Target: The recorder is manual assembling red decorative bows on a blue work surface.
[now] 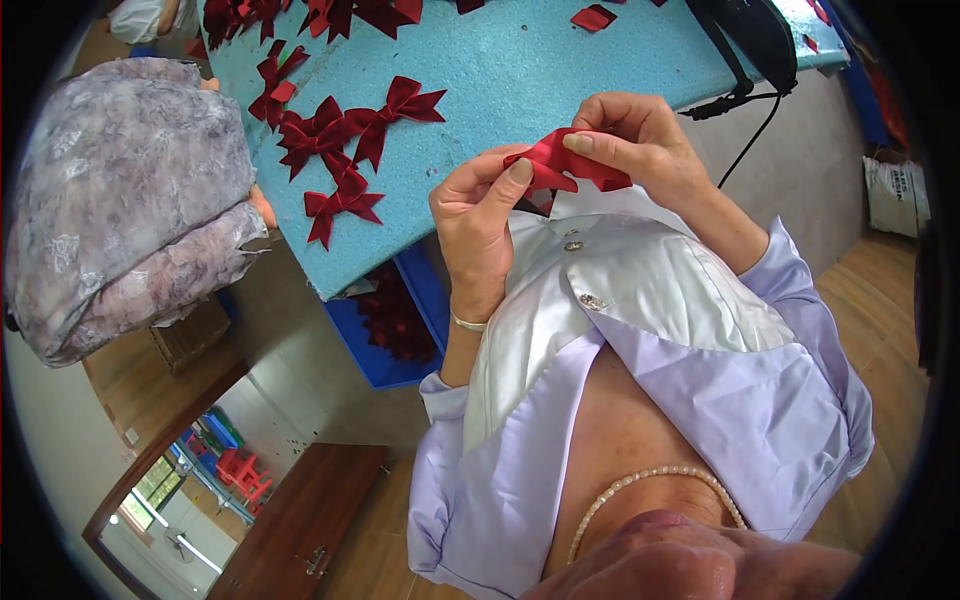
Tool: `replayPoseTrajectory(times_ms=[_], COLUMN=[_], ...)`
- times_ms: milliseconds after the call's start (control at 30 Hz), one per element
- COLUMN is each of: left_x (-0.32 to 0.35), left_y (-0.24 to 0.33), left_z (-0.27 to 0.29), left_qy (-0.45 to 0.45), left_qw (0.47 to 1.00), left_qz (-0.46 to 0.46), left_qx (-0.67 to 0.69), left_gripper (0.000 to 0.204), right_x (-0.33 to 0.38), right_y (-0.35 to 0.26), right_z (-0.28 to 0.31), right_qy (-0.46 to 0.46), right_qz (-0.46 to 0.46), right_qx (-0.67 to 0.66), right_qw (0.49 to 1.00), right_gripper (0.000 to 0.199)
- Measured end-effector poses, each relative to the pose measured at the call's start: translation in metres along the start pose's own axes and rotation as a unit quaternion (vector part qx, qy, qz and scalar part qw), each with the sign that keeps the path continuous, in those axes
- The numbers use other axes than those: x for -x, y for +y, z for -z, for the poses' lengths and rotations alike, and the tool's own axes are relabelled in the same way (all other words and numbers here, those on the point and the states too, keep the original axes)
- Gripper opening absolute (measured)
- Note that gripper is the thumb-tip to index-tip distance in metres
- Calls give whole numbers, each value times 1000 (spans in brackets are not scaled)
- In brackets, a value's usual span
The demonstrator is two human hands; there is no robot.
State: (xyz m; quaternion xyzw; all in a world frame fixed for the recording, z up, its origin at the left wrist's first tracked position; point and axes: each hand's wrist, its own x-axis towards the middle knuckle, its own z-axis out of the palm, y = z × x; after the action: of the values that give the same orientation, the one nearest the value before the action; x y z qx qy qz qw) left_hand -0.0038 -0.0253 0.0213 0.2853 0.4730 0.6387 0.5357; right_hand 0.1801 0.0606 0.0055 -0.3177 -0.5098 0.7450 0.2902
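Note:
A bright red ribbon piece (560,165) is stretched between my two hands, just off the near edge of the blue table. My left hand (478,205) pinches its left end between thumb and fingers. At its right end, the thumb and bent fingers of my right hand (645,145) are closed on it. Folds hide how the ribbon is shaped. Dark red ribbon bows lie on the table to the left, among them a near bow (340,208) and one with spread tails (390,115).
More bows heap at the far side of the table (480,65). A black object (755,50) with a cord stands at the right. Below the table, a blue bin (350,335) holds red pieces. A person in grey patterned clothing (140,190) is at the left.

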Motion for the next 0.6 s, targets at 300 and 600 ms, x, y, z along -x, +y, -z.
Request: replayPoseTrajectory(times_ms=[300, 600], left_x=[0, -1], left_y=[3, -3], left_z=[-4, 5], left_qy=[-6, -27], left_qw=[1000, 999], left_qz=[9, 35], left_qx=[-12, 28], left_gripper=[15, 15], right_x=[-2, -11], right_y=[0, 3], right_z=[-19, -13], right_qy=[78, 58], right_qz=[326, 510], right_qx=[239, 360], right_qw=[911, 779], right_gripper=[13, 26])
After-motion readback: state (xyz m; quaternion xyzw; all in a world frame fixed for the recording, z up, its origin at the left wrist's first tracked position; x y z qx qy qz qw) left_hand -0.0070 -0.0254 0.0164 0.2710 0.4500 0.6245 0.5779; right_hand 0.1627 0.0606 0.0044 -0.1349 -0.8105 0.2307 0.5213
